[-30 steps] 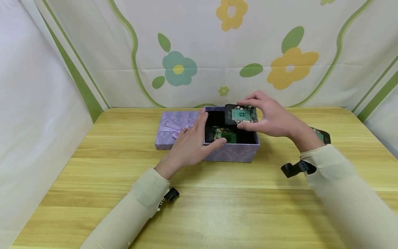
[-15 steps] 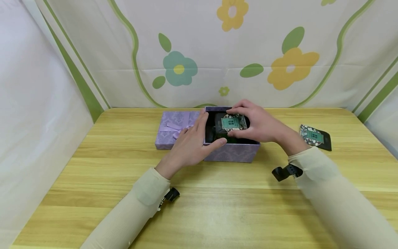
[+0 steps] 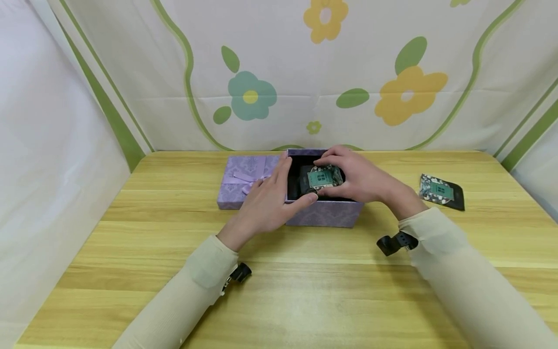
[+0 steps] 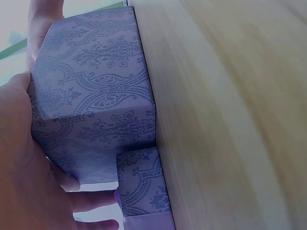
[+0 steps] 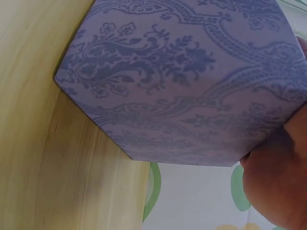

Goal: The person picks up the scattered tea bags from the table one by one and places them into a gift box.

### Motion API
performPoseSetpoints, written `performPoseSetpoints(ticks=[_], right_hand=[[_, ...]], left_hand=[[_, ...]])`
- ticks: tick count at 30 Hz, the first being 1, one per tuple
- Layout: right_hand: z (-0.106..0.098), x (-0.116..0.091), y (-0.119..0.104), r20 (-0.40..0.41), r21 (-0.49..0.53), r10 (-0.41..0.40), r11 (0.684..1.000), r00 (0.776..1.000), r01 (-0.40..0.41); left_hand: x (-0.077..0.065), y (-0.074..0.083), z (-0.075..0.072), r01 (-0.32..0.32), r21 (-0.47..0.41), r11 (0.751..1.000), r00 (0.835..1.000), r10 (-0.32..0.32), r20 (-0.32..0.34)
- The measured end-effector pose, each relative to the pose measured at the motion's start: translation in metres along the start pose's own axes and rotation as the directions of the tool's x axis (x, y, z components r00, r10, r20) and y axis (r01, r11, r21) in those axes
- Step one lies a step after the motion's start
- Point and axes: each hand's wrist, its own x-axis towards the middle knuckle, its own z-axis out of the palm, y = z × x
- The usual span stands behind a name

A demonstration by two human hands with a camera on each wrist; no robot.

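Observation:
A lilac damask-patterned gift box (image 3: 324, 213) with a black inside stands uncovered on the table in the head view. My right hand (image 3: 359, 177) reaches in over its right side. Between thumb and fingers it pinches a black packet (image 3: 321, 178) with a teal label and floral print, lying within the box opening. My left hand (image 3: 268, 201) rests against the box's left side, fingers straight and thumb along the front rim. The left wrist view shows those fingers (image 4: 93, 201) beside the patterned wall. The packet is hidden in both wrist views.
The lilac lid (image 3: 244, 177) with its ribbon bow lies left of the box, partly behind my left hand. Another black packet (image 3: 442, 192) with floral print lies on the wooden table (image 3: 305, 291) to the right. A flower-printed curtain (image 3: 305, 72) hangs behind the table.
My right hand has brought the packet left and down from above the box's back right into the opening. The other packet at right is now uncovered by the arm. The left hand stays put.

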Motion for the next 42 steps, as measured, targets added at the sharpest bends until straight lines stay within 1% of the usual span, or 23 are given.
performPoseSetpoints(ticks=[7,14,18,22,25,28,30,35,39,42], right_hand=[[0.0,0.004,-0.003,0.057,-0.1,0.011,0.995,0.998,-0.005],[0.0,0.004,-0.005,0.078,-0.138,0.018,0.99,0.997,-0.007],[-0.001,0.002,-0.004,0.077,-0.107,0.012,0.994,0.997,-0.004],[-0.005,-0.004,-0.002,0.031,-0.001,0.009,1.0,0.999,-0.009],[-0.012,-0.014,0.002,-0.048,0.069,0.022,0.997,0.999,-0.018],[-0.022,-0.028,0.01,-0.12,0.1,0.045,0.994,0.992,-0.033],[-0.029,-0.039,0.017,-0.153,0.113,0.064,0.992,0.986,-0.047],[-0.046,-0.07,0.037,-0.178,0.132,0.136,0.985,0.975,-0.113],[-0.053,-0.093,0.058,-0.19,0.081,0.18,0.983,0.965,-0.167],[-0.056,-0.11,0.077,-0.195,0.044,0.223,0.975,0.955,-0.218]], left_hand=[[0.0,-0.001,0.0,-0.003,0.001,1.0,1.0,0.003,-0.007],[0.0,0.0,0.0,-0.01,-0.001,1.0,1.0,0.01,-0.009],[0.0,0.0,0.0,-0.009,-0.003,1.0,1.0,0.009,-0.004],[-0.001,0.001,0.0,-0.006,0.003,1.0,1.0,0.006,-0.002],[0.0,0.001,0.0,-0.004,0.002,1.0,1.0,0.004,-0.004],[0.0,0.001,0.0,-0.002,-0.003,1.0,1.0,0.002,-0.004],[0.0,0.001,0.0,-0.001,-0.004,1.0,1.0,0.001,-0.004],[0.001,0.001,0.001,-0.005,-0.003,1.0,1.0,0.005,0.0],[0.001,0.0,0.001,-0.005,-0.001,1.0,1.0,0.005,0.001],[0.001,0.0,0.001,-0.003,0.0,1.0,1.0,0.003,-0.001]])
